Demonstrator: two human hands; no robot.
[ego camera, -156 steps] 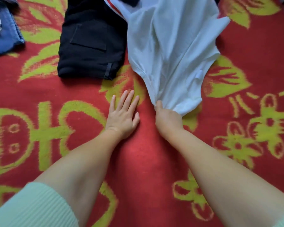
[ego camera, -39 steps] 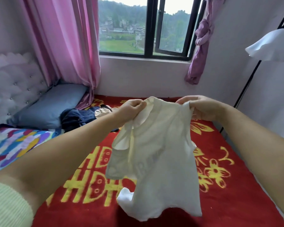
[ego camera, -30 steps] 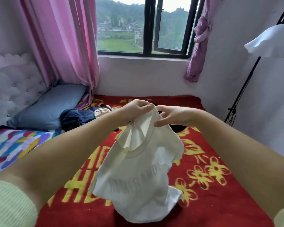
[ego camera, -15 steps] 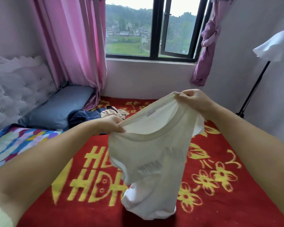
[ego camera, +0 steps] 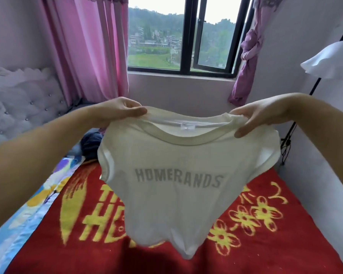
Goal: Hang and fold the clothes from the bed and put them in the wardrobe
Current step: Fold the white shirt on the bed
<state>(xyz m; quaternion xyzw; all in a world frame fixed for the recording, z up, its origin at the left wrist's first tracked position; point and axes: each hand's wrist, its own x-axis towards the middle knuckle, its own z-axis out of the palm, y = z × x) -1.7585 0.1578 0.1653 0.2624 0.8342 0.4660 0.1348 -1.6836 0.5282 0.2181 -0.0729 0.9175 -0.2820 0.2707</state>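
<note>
A white T-shirt with grey lettering HOMERANDS hangs in the air over the bed, its front toward me. My left hand pinches its left shoulder beside the collar. My right hand pinches the right shoulder at the same height. The shirt is spread flat between both hands, and its hem dangles just above the red blanket. A dark blue garment lies on the bed behind the shirt, mostly hidden.
The red blanket with yellow patterns covers the bed. A colourful sheet lies at its left, a tufted headboard beyond. Pink curtains and a window stand ahead. A floor lamp stands at the right wall.
Both hands shifted their hold from the bunched collar to the two shoulders and drew apart, so the shirt now hangs spread with its lettering facing me.
</note>
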